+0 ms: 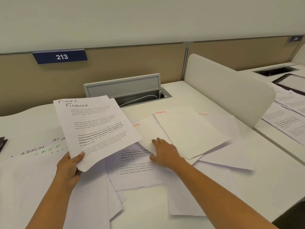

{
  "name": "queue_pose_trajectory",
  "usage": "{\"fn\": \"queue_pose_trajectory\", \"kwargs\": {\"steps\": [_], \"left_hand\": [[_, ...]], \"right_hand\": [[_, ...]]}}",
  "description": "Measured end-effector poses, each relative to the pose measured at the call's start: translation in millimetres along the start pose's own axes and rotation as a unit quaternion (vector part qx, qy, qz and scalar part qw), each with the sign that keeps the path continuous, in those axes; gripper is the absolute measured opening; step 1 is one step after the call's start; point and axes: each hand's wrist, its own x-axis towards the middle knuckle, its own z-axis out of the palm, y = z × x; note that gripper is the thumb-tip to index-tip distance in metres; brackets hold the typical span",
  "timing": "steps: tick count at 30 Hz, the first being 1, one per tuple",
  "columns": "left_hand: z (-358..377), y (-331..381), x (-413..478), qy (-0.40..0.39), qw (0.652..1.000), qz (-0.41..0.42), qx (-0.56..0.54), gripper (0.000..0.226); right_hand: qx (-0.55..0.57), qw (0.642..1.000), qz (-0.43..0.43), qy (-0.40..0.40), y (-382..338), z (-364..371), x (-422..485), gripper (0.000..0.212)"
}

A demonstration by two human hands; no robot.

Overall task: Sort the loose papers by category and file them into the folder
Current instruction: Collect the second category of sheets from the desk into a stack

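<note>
Paper for the next pick lies directly under your right hand (163,152), whose fingers rest straight and flat on the near edge of a red-lettered sports sheet (148,134). The sheet's long axis runs away from you. Your left hand (70,167) pinches the Finance sheets (97,126) by their near corner, raised and overhanging the sports sheet's left side.
</note>
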Motion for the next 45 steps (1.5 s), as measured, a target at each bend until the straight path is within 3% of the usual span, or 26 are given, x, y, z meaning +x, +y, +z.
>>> {"fn": "queue_pose_trajectory", "kwargs": {"steps": [4, 8, 12, 16, 19, 21, 24, 29, 32, 35, 41, 45], "left_hand": [[-1, -3, -1, -0.001, 1.0, -0.002, -0.002, 0.042], [0, -6, -3, -0.004, 1.0, -0.006, 0.0, 0.034], [4, -8, -3, -0.008, 1.0, -0.008, -0.004, 0.042], [6, -9, -3, -0.009, 1.0, -0.012, -0.002, 0.042], [7, -9, -3, -0.009, 1.0, -0.013, -0.001, 0.043], [7, -7, -4, -0.008, 1.0, -0.012, 0.001, 0.043], [3, -4, -5, -0.004, 1.0, -0.009, -0.003, 0.043], [-11, 3, -4, 0.011, 1.0, 0.0, -0.011, 0.042], [-20, 7, -5, 0.02, 1.0, 0.005, -0.01, 0.042], [-31, 12, -6, 0.03, 0.999, 0.008, -0.01, 0.042], [-56, 15, -9, 0.036, 0.999, 0.011, -0.023, 0.043], [-72, 13, -10, 0.043, 0.999, 0.01, -0.017, 0.043]], "right_hand": [[-0.013, 0.997, 0.02, 0.068, 19, -10, 6, 0.04], [0.02, 0.987, 0.083, 0.135, 45, -26, 5, 0.036], [0.094, 0.972, 0.135, 0.17, 73, -28, 2, 0.034], [0.112, 0.968, 0.1, 0.199, 69, -20, -9, 0.041], [0.118, 0.963, 0.051, 0.236, 45, -12, -18, 0.026], [0.088, 0.977, 0.042, 0.191, 29, -2, -23, 0.024], [0.061, 0.989, 0.06, 0.119, 12, 14, -27, 0.039], [0.011, 0.994, 0.04, 0.102, -7, 18, -25, 0.057], [0.048, 0.998, -0.005, 0.041, -17, 19, -22, 0.069], [0.053, 0.999, -0.004, -0.012, -21, 21, -20, 0.069], [0.006, 0.998, 0.066, -0.023, -19, 4, -12, 0.058], [0.054, 0.998, 0.012, 0.006, -40, 6, -9, 0.051]]}}
